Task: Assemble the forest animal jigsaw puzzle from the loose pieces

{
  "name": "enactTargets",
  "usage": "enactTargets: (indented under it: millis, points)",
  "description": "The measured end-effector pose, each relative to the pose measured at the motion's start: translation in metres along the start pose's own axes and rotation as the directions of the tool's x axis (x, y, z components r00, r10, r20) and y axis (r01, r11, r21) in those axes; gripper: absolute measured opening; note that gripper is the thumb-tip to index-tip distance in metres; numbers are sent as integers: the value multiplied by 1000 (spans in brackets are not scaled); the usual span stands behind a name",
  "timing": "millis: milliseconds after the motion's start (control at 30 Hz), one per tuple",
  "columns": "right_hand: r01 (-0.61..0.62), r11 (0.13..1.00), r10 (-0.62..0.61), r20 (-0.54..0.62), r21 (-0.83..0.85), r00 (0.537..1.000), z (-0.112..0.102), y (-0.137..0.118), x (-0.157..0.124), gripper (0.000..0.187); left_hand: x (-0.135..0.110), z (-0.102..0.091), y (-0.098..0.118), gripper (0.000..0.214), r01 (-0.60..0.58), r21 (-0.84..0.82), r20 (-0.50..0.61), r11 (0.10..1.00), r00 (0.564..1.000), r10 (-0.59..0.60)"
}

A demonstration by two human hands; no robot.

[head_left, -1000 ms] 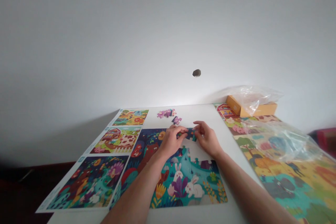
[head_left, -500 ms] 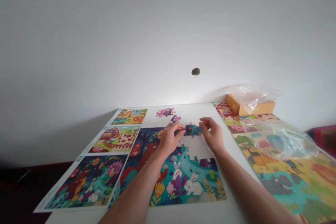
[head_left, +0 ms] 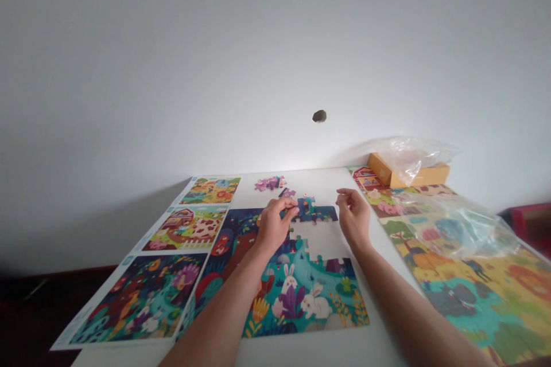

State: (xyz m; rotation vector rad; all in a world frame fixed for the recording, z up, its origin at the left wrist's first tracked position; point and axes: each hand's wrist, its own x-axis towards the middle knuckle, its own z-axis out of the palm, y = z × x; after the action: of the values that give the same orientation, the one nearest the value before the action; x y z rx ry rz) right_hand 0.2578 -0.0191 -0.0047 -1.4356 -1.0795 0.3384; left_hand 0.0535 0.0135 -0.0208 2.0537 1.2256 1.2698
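My left hand (head_left: 275,223) is closed in a pinch at the left edge of a teal and dark-blue puzzle piece (head_left: 307,205). That piece overlaps the dark-blue top row (head_left: 325,214) of a partly assembled forest jigsaw puzzle (head_left: 318,298), which shows white rabbits and a bear. Right of this row hovers my right hand (head_left: 354,218), its fingers loosely curled and apart, with nothing visible between them. A gap in the upper right of the puzzle shows white table. Just behind my left hand lies a purple puzzle piece (head_left: 287,192), and more purple pieces (head_left: 270,183) sit farther back.
At left lies a reference sheet (head_left: 133,261) with three pictures. On the right are an animal puzzle picture (head_left: 465,298), a crumpled clear plastic bag (head_left: 473,229) and an orange box (head_left: 424,176). The white wall (head_left: 258,69) behind the table has a hole (head_left: 319,116).
My left hand has shifted slightly left with the teal and dark-blue puzzle piece. My right hand has drawn away to the right, leaving more of the top row visible.
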Motion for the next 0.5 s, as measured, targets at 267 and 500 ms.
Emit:
enactTargets:
  millis: [267,500]
  points:
    - [19,999,-16,85,-26,996,3,-2,-4,25,1,2,-4,10,-5,-7,-5,1000,1000,5]
    - [52,999,-48,247,-8,968,4,-5,-6,29,0,-1,2,10,-30,34,9,999,1000,29]
